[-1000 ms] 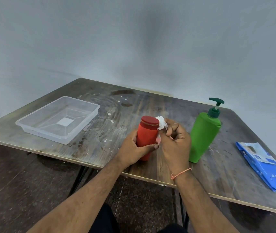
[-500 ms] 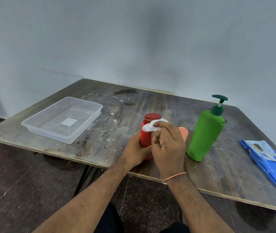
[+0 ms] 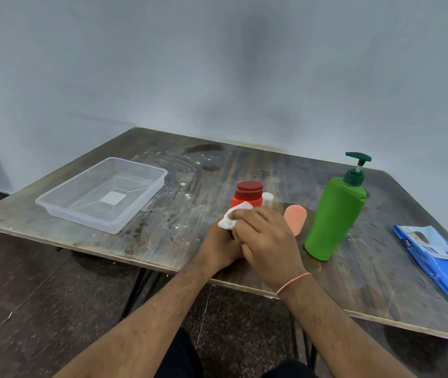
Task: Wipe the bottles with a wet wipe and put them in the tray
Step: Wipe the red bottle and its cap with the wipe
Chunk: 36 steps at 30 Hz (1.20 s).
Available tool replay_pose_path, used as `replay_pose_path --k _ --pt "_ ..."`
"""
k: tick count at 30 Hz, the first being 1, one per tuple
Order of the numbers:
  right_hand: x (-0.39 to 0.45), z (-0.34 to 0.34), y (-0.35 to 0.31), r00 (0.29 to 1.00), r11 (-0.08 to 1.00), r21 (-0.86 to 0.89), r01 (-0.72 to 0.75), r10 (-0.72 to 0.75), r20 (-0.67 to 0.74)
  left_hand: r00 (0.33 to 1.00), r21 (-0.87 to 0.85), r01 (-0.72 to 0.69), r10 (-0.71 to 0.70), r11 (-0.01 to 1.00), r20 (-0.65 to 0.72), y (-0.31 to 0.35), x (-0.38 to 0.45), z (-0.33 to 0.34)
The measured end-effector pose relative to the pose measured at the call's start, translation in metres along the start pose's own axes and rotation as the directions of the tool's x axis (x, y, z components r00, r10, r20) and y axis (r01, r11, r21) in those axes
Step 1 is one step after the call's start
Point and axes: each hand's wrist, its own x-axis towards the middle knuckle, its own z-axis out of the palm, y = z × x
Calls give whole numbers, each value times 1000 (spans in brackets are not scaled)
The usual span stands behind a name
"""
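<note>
The left hand (image 3: pixel 218 248) grips the red bottle (image 3: pixel 247 199), upright on the desk (image 3: pixel 190 230). The right hand (image 3: pixel 268 242) pinches a wet wipe (image 3: pixel 232 219) against it. Left of it, the tray (image 3: pixel 103 193) holds nothing; the green pump bottle (image 3: pixel 333 216) waits right. Likely early.

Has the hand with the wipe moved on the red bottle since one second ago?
Yes. The right hand carried the wipe from the red bottle's right side to its left front.
</note>
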Motion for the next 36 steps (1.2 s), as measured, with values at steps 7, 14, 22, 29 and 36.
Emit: replay_pose_path --k 7,14,22,29,36 --pt "43 -13 1 971 984 70 -162 171 -168 999 -207 53 -52 977 13 1 -3 0" --pt "25 -7 5 859 900 202 -385 430 -278 995 -298 95 -87 950 39 -9 -2 2" --pt "7 3 19 723 741 303 -599 663 -193 996 -255 68 -49 965 80 -15 -1 4" --pt "12 1 7 670 699 419 -580 702 -243 996 -250 68 -51 966 76 -15 -1 4" --pt "27 -15 12 804 822 378 -426 536 -258 998 -254 43 -28 966 64 -20 -1 6"
